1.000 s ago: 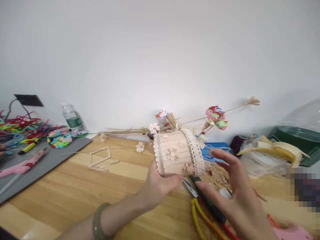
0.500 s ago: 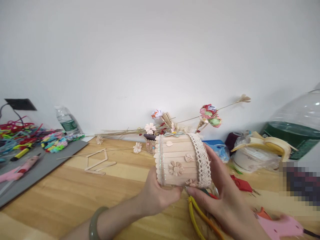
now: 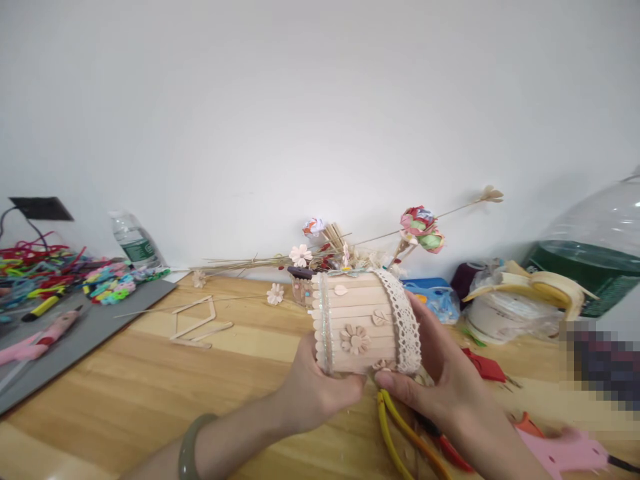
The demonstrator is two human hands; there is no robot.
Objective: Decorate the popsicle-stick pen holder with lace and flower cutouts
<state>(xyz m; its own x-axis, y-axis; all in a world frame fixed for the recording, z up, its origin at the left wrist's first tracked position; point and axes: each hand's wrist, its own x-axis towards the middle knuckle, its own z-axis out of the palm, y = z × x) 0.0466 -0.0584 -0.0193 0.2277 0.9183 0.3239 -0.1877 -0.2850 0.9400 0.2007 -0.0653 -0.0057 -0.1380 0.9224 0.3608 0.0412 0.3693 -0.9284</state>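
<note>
Lying sideways in the air between both hands is a round popsicle-stick pot [image 3: 350, 357], trimmed with cream lace at its right end and glittery cord at its left. Pale wooden flowers and leaves decorate its side. My left hand [image 3: 317, 393], with a bangle [image 3: 193, 440] on the wrist, is closed around the lower left end. My right hand [image 3: 443, 373] grips the lace end, its thumb at a small flower [image 3: 383, 365] on the underside. Yellow-handled pliers [image 3: 387, 433] lie beneath, beside a red-handled tool [image 3: 455, 455].
Dried stems and paper flowers [image 3: 423, 230] lie along the wall. To the right are a banana peel [image 3: 545, 290], a large bottle [image 3: 595, 253] and a pink glue gun [image 3: 565, 450]. A grey board [image 3: 120, 313] carries pipe cleaners [image 3: 35, 267] on the left. Loose sticks [image 3: 197, 327] lie on the table.
The pot has tilted slightly, with its lace end lower. My right thumb has moved up against the small flower on the underside, and more of the red-handled tool shows.
</note>
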